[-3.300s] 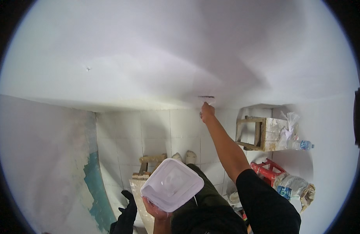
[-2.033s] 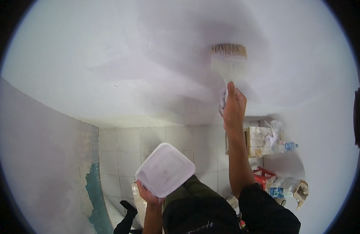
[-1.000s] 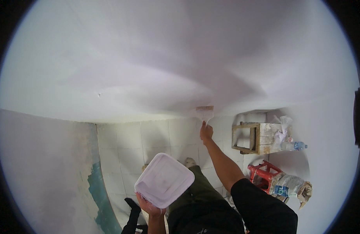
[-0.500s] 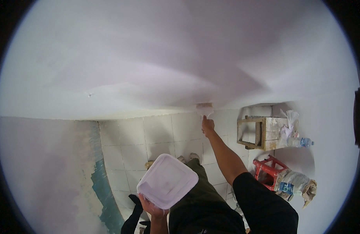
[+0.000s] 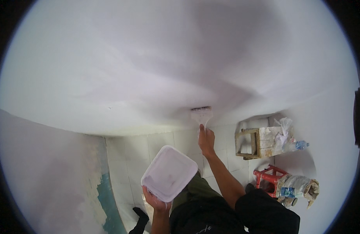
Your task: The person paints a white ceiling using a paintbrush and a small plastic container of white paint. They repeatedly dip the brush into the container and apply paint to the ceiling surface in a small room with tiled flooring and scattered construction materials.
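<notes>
Now brush (image 5: 201, 114) is lower on the pale wall (image 5: 109, 70) than two seconds ago, right hand (image 5: 206, 141) clamped on its handle; left hand (image 5: 156, 200) still grips the tub (image 5: 170, 174) low; tiled floor (image 5: 127, 167), red stool (image 5: 269, 178) right, teal patch (image 5: 109, 202) left

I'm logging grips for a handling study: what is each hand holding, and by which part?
The right hand holds a wide, flat, pale paintbrush by its handle. The left hand holds a square white plastic tub along its lower-left side.

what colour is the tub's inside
The tub is pale lilac inside, best seen in the head view.
</notes>
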Available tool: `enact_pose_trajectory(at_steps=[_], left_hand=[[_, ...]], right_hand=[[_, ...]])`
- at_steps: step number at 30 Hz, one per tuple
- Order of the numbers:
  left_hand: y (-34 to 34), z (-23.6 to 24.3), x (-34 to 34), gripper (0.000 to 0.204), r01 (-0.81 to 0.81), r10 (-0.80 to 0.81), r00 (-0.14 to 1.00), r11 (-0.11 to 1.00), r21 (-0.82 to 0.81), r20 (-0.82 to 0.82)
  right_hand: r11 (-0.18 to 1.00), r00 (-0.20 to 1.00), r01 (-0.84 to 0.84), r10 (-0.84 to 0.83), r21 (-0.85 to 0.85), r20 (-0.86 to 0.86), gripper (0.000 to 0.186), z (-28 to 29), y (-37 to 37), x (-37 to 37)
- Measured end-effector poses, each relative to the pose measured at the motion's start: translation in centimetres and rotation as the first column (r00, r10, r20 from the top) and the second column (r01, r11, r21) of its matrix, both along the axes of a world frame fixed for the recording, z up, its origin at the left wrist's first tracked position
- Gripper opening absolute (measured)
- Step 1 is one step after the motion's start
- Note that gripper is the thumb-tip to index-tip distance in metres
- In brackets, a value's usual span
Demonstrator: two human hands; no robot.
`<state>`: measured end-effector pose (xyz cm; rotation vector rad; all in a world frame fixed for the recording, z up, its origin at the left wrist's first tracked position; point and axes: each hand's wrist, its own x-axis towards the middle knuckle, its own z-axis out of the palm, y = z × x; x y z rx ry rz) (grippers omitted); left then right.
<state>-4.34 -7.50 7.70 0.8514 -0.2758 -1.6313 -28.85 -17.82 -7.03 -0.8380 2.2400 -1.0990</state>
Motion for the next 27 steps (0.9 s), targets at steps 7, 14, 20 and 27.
enact_pose_trajectory(at_steps=[7, 14, 20, 27], left_hand=[[-1.4, 1.0, -0.1, 0.054, 0.042, -0.043, 0.998, 0.999, -0.021, -0.045], [-1.9, 0.8, 0.2, 0.054, 0.080, -0.080, 0.992, 0.997, -0.004, -0.101], [-1.9, 0.7, 0.4, 0.054, 0.106, -0.109, 0.978, 0.994, -0.023, -0.176], [-1.9, -0.4, 0.5, 0.060, 0.078, -0.076, 0.985, 0.997, 0.011, -0.156]], right_hand=[[0.990, 1.000, -0.024, 0.021, -0.138, -0.023, 0.053, 10.6, -0.5, 0.7], [0.952, 1.000, 0.017, -0.020, -0.306, -0.007, 0.049, 17.4, -1.4, 1.0], [0.940, 0.999, -0.028, 0.042, -0.340, 0.034, 0.047, 18.5, -1.2, -0.4], [0.960, 0.999, 0.030, -0.036, -0.279, -0.015, 0.044, 10.7, -2.1, -1.8]])
